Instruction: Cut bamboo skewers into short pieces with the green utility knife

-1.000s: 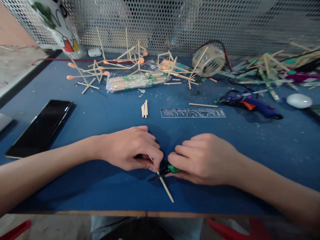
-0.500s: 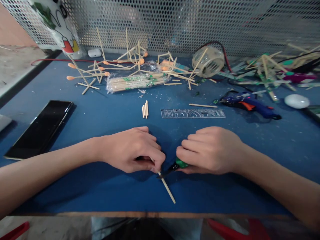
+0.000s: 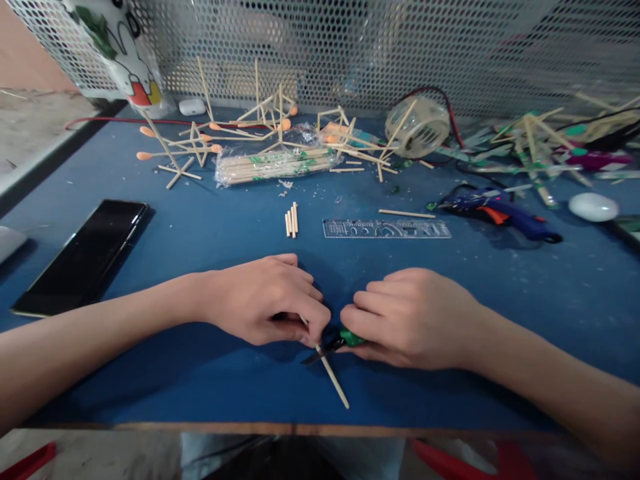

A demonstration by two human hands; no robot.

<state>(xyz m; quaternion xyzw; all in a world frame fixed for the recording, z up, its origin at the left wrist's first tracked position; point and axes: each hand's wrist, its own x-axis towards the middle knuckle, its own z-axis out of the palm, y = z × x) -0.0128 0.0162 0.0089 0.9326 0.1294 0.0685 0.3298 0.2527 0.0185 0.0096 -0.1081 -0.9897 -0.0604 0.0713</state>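
A thin wooden stick (image 3: 335, 381) slants toward the front edge of the blue table, its upper end pinched in my left hand (image 3: 275, 300). My right hand (image 3: 410, 319) is closed around the green handle of a knife (image 3: 352, 338). The dark blade lies across the stick, just below my left fingertips. Several short cut sticks (image 3: 291, 220) lie beyond my hands, beside a clear ruler (image 3: 387, 229). One more stick (image 3: 407, 213) rests behind the ruler.
A black phone (image 3: 83, 257) lies at the left. Toward the back are a wrapped bundle of sticks (image 3: 275, 165), stick structures (image 3: 190, 147) and a clear round container (image 3: 417, 127). A blue glue gun (image 3: 505, 212) and a white egg-shaped object (image 3: 593, 207) are at the right.
My right hand has moved left and slightly toward me, and the blade now reaches farther across the stick. My left hand keeps its hold on the stick.
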